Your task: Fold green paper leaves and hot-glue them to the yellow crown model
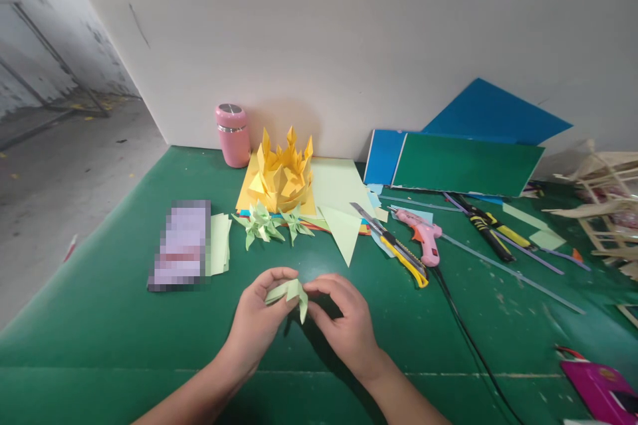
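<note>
My left hand pinches a small piece of folded pale green paper between thumb and fingers, just above the green table. On the paper's right edge are the curled thumb and fingertips of my right hand. A pointed flap of the paper hangs down between the two hands. Beyond them lie pale green folded paper flowers. Behind the flowers, a yellow folded-paper crown shape stands on stacked coloured sheets.
Small green paper slips lie beside a pixelated purple object. A pink flask stands at the back. To the right are a yellow utility knife, a pink glue gun with its black cord, pliers and blue and green boards.
</note>
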`<state>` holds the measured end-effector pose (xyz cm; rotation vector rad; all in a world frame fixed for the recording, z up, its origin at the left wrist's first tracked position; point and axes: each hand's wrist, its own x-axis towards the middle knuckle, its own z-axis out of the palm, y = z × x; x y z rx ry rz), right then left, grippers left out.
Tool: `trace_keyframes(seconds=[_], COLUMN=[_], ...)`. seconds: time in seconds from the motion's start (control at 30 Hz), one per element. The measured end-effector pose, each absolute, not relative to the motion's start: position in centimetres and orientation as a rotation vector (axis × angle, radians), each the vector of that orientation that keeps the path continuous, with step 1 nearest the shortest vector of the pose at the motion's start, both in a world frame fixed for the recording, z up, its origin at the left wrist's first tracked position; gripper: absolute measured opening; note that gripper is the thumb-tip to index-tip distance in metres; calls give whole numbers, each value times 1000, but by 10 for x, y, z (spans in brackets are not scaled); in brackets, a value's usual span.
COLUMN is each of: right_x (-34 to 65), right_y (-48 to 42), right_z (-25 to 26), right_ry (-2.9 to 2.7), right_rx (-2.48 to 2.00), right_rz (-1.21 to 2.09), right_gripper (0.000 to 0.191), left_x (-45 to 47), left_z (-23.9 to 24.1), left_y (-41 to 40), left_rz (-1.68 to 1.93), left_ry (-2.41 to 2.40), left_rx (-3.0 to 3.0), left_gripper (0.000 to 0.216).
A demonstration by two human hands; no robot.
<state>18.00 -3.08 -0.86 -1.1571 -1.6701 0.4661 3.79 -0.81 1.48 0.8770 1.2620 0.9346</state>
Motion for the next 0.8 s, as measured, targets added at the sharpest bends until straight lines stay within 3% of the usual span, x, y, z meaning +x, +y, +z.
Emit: trace_keyframes(seconds=[0.2,0.8], right_x=[179,182], right_y=[-30,-27], right_z=[-6,-6], right_ry=[-1574,-1324], right_rx=[-1185,-1029], right_rz=[546,908], right_gripper=[6,9], left_x=[38,41], left_z=[15,25], left_y=[-7,-10], left_rz=[951,915], left_ry=[1256,1033], left_rx=[962,817], left_gripper=[20,31])
